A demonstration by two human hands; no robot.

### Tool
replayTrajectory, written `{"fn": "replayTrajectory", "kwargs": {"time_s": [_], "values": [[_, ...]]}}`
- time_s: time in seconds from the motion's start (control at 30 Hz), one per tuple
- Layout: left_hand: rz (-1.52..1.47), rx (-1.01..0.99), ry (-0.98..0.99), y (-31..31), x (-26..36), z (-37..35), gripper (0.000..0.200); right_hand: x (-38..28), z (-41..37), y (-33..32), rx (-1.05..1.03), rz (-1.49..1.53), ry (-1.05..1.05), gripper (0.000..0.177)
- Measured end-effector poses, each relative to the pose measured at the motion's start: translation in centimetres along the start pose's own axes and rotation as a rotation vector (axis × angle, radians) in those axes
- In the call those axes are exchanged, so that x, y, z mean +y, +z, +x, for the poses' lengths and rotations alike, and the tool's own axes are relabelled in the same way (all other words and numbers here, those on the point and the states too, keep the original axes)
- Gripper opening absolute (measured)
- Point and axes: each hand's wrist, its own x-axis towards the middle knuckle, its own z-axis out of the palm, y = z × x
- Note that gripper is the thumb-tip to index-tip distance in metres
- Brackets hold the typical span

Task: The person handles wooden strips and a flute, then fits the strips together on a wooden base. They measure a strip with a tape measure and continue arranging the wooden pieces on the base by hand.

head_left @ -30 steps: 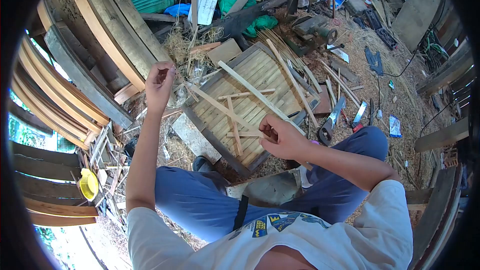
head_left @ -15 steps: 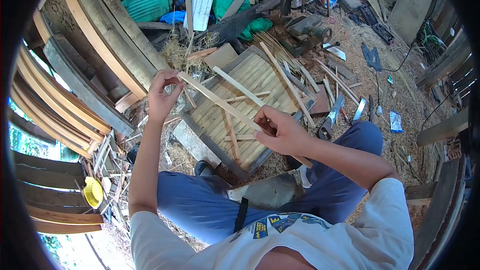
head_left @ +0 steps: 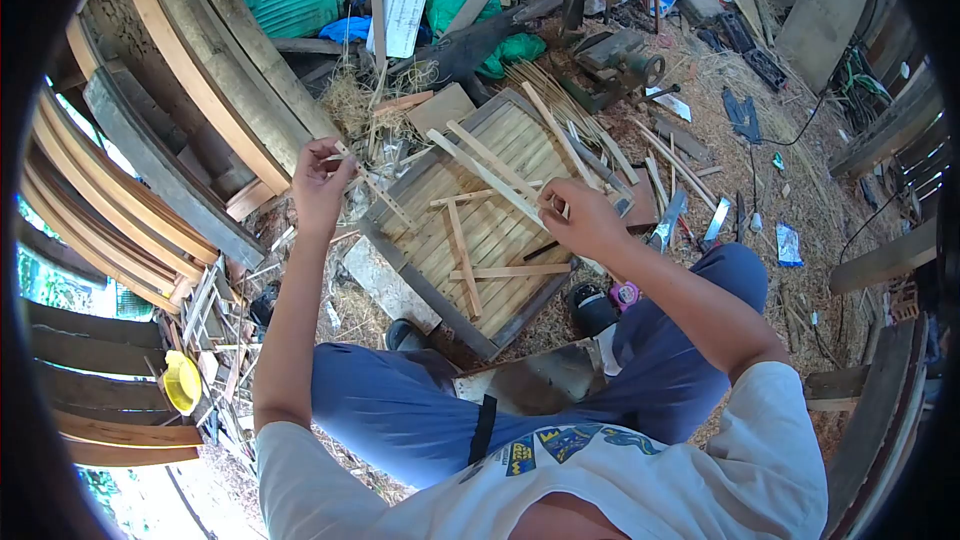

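Note:
My left hand (head_left: 320, 188) pinches the upper end of a short, thin wooden strip (head_left: 385, 198), which slants down over the left edge of the wooden board (head_left: 420, 210). Over the board's right side, my right hand (head_left: 585, 223) is closed on a pale wooden strip (head_left: 492, 158) pointing forward and left. Close beside that one runs another long pale strip (head_left: 470, 168). Several narrow pieces lie on the slatted board, among them an upright strip (head_left: 464, 258) and a crosswise strip (head_left: 510, 272). A thin dark stick (head_left: 541, 251) shows just below my right hand.
Right of the board lie a handsaw (head_left: 668, 220) and a metal blade (head_left: 717, 219). A pink round object (head_left: 625, 295) sits by my right foot. A bench vise (head_left: 620, 65) stands at the back. Curved timbers (head_left: 190, 70) lean on the left, and a yellow bowl (head_left: 182, 382) is below them.
The long strip spanning both hands has left my left hand, which now shows a short strip. My right hand has moved forward and right. More of the board's lower part shows.

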Motion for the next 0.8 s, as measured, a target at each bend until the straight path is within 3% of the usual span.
{"fn": "replayTrajectory", "kwargs": {"time_s": [0.17,0.27,0.47,0.57,0.67,0.8], "values": [[-0.123,0.001,-0.237,0.0,-0.7,-0.6,0.036,0.6,0.3,1.6,-0.012,0.046,0.01,0.022],[-0.199,0.078,-0.349,-0.9,-2.4,-0.5,0.037,-0.4,1.2,1.4,-0.147,0.193,0.219,0.026],[-0.362,0.215,-0.549,-2.5,-4.9,-0.9,0.042,0.2,1.7,1.9,-0.14,0.16,0.204,0.028],[-0.285,0.192,-0.586,-2.1,-4.0,-1.5,0.045,0.0,1.8,1.5,-0.055,0.033,0.093,0.026],[-0.175,0.064,-0.586,-1.9,-5.0,-2.1,0.044,0.1,2.0,1.0,-0.033,-0.029,0.172,0.027],[0.225,-0.155,-0.508,-1.7,-6.6,-2.3,0.032,1.8,1.7,1.3,0.062,-0.046,0.147,0.027]]}}
